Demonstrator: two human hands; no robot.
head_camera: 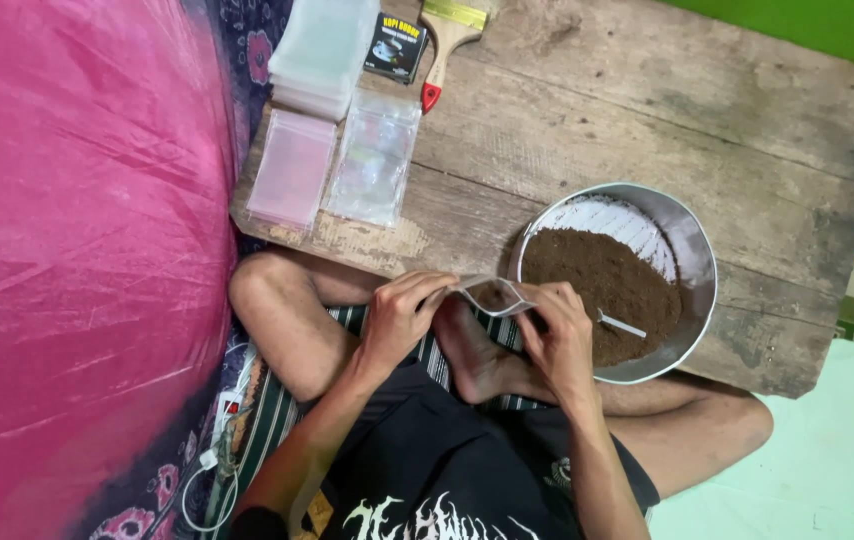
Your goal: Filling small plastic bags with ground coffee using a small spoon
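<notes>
I pinch the mouth of a small clear pouch (490, 296) between my left hand (399, 318) and right hand (557, 335), at nine o'clock of the metal bowl (692, 262) of brown powder (597, 285), so I judge I'm mid-filling, and spooning more needs one hand freed.

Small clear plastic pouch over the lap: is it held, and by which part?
Yes. Both hands hold the small clear pouch by its top edge: left hand at one end, right hand at the other.

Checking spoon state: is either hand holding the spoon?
No, the spoon lies in the bowl; both hands hold a small bag.
</notes>
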